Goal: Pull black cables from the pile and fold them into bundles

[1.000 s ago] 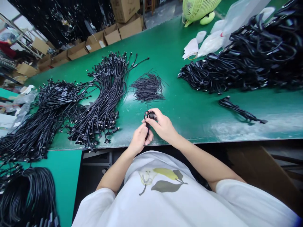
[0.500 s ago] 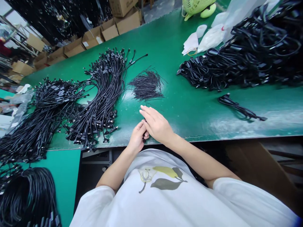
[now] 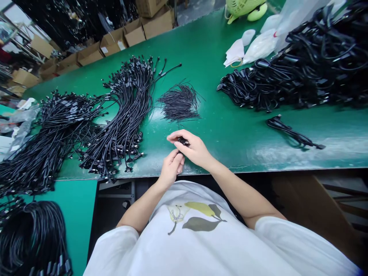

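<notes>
Close to the table's front edge, my two hands meet around a black cable [image 3: 183, 141]. My right hand [image 3: 193, 148] curls over its connector end, which shows between thumb and fingers. Just below and to the left, my left hand [image 3: 170, 167] is closed in a pinch on the same cable; most of the cable is hidden by the fingers. Beyond my hands lies a pile of thin black ties [image 3: 180, 102]. To the left, a long bundle of black cables [image 3: 130, 103] with metal plugs stretches across the green table [image 3: 212, 122].
A second cable bundle [image 3: 54, 134] lies further left, above a coiled bundle [image 3: 37, 234] on a lower surface. At right is a heap of folded cables [image 3: 287, 76], with one tied cable [image 3: 293, 132] in front. Plastic bags [image 3: 260, 46] and a green basket [image 3: 243, 8] stand behind.
My right hand has turned and curled, so the black connector end now shows between its thumb and fingers. My left hand has shifted slightly to the right.
</notes>
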A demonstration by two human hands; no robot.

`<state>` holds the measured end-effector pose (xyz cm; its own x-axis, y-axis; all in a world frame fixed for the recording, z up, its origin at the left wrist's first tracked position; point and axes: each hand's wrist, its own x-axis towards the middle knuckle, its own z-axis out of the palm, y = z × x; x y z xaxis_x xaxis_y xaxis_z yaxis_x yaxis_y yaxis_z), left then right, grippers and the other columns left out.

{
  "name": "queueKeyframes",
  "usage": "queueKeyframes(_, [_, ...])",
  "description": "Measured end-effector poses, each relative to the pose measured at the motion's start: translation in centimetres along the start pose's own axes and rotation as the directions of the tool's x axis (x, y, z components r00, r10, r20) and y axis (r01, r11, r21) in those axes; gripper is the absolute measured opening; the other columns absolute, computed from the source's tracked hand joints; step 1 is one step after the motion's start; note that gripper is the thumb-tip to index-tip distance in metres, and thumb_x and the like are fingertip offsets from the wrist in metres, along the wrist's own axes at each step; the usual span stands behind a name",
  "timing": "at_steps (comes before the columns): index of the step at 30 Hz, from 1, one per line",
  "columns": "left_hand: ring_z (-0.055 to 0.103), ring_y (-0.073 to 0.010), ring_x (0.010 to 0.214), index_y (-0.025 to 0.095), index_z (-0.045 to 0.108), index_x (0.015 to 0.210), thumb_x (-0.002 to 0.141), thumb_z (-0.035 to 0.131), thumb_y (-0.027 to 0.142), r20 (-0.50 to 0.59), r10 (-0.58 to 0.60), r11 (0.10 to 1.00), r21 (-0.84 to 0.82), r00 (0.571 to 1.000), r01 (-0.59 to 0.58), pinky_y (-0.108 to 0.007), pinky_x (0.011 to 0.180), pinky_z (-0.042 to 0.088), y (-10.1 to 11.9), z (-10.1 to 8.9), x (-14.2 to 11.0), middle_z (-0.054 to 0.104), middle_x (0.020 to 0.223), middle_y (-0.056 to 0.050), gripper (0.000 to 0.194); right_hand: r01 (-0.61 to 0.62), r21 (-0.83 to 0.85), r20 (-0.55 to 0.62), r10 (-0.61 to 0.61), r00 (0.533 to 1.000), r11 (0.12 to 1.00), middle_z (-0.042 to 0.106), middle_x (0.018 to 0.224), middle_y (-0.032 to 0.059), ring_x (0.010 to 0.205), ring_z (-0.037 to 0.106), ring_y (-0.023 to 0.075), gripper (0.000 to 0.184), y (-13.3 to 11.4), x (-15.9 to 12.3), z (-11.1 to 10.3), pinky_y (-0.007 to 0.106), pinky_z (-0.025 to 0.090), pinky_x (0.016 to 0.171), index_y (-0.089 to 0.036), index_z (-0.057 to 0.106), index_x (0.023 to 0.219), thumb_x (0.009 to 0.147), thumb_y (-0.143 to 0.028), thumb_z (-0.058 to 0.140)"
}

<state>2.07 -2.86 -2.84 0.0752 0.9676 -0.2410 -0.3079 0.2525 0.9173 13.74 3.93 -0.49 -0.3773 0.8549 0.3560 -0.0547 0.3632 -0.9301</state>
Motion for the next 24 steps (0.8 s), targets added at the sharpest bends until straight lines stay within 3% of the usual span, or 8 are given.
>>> queueKeyframes(4, [0.026, -0.0015, 0.037, 0.018, 0.05, 0.087, 0.079, 0.065, 0.059, 0.155, -0.139, 0.984, -0.089, 0.978, 0.154, -0.016, 0.035, 0.019, 0.7, -0.3, -0.4, 0.037, 0.058, 0.01, 0.044, -0.241, 0.216, -0.008, 0.248, 0.969, 0.946, 0.061, 0.075, -0.0018, 0.056, 0.056, 0.0087, 0.016, -0.2, -0.7, 0.1, 0.019, 0.045, 0.047, -0.02, 0.057, 0.092, 0.086, -0.035, 0.06])
queueKeyframes(7, [0.041, -0.0045, 0.045, 0.017, 0.054, 0.097, 0.081, 0.063, 0.06, 0.223, -0.138, 0.987, -0.053, 0.965, 0.154, -0.016, 0.04, 0.03, 1.0, -0.2, -0.8, 0.044, 0.064, 0.006, 0.047, -0.304, 0.36, -0.056, 0.345, 0.937, 0.882, 0.054, 0.061, -0.0055, 0.048, 0.049, 0.0085, 0.022, 0.0, -0.8, -0.1, 0.017, 0.034, 0.036, -0.021, 0.053, 0.09, 0.085, -0.041, 0.062])
queueKeyframes(9, [0.046, -0.0059, 0.052, 0.016, 0.055, 0.1, 0.081, 0.062, 0.06, 0.214, -0.137, 0.987, -0.05, 0.967, 0.151, -0.017, 0.044, 0.035, 1.0, 0.0, -1.0, 0.047, 0.07, 0.003, 0.048, -0.292, 0.391, -0.114, 0.361, 0.926, 0.873, 0.051, 0.059, -0.0062, 0.049, 0.052, 0.0095, 0.025, 0.4, -0.8, -0.2, 0.016, 0.034, 0.036, -0.022, 0.051, 0.088, 0.084, -0.043, 0.063])
queueKeyframes(12, [0.029, -0.0022, 0.042, 0.015, 0.057, 0.092, 0.082, 0.06, 0.06, 0.116, -0.17, 0.978, -0.102, 0.979, 0.182, -0.015, 0.038, 0.022, 0.5, 0.5, -1.2, 0.036, 0.061, 0.007, 0.047, -0.273, 0.39, -0.123, 0.344, 0.931, 0.879, 0.052, 0.064, -0.0058, 0.053, 0.055, 0.0099, 0.026, 1.1, -1.0, -0.4, 0.018, 0.042, 0.042, -0.022, 0.051, 0.092, 0.083, -0.043, 0.064])
queueKeyframes(15, [0.012, -0.0015, 0.039, 0.015, 0.054, 0.08, 0.081, 0.06, 0.062, -0.016, -0.157, 0.979, -0.135, 0.987, 0.154, -0.015, 0.035, 0.01, -0.1, 0.8, -0.9, 0.024, 0.054, 0.011, 0.047, -0.24, 0.407, -0.128, 0.316, 0.94, 0.881, 0.06, 0.088, -0.0014, 0.07, 0.063, 0.0116, 0.038, 1.8, -1.7, -0.6, 0.027, 0.055, 0.067, -0.024, 0.049, 0.11, 0.082, -0.042, 0.066])
queueKeyframes(18, [0.013, -0.0018, 0.039, 0.016, 0.052, 0.078, 0.08, 0.061, 0.063, -0.067, -0.136, 0.984, -0.121, 0.988, 0.127, -0.014, 0.035, 0.011, -0.7, 0.9, -0.1, 0.024, 0.053, 0.011, 0.048, -0.278, 0.381, -0.13, 0.349, 0.928, 0.882, 0.06, 0.115, 0.0056, 0.093, 0.065, 0.015, 0.055, 2.4, -3.1, -0.1, 0.032, 0.053, 0.086, -0.026, 0.042, 0.124, 0.08, -0.047, 0.067])
queueKeyframes(22, [0.039, -0.0056, 0.043, 0.017, 0.058, 0.089, 0.082, 0.055, 0.066, 0.07, -0.177, 0.983, 0.07, 0.982, 0.172, -0.016, 0.039, 0.031, -1.6, 1.1, 0.7, 0.044, 0.058, 0.006, 0.05, -0.482, 0.299, -0.031, 0.514, 0.857, 0.823, 0.065, 0.105, 0.0085, 0.075, 0.063, 0.0141, 0.044, 2.8, -5.4, -0.3, 0.029, 0.053, 0.066, -0.02, 0.05, 0.112, 0.086, -0.055, 0.055])
queueKeyframes(24, [0.06, -0.0133, 0.067, 0.017, 0.062, 0.1, 0.086, 0.051, 0.063, 0.195, -0.178, 0.96, 0.248, 0.964, 0.127, -0.023, 0.058, 0.049, -2.0, 0.9, 0.5, 0.062, 0.079, -0.003, 0.049, -0.524, 0.26, -0.042, 0.552, 0.833, 0.811, 0.066, 0.094, 0.0064, 0.065, 0.061, 0.0134, 0.041, 2.8, -6.2, -2.1, 0.028, 0.051, 0.061, -0.018, 0.052, 0.105, 0.089, -0.056, 0.049])
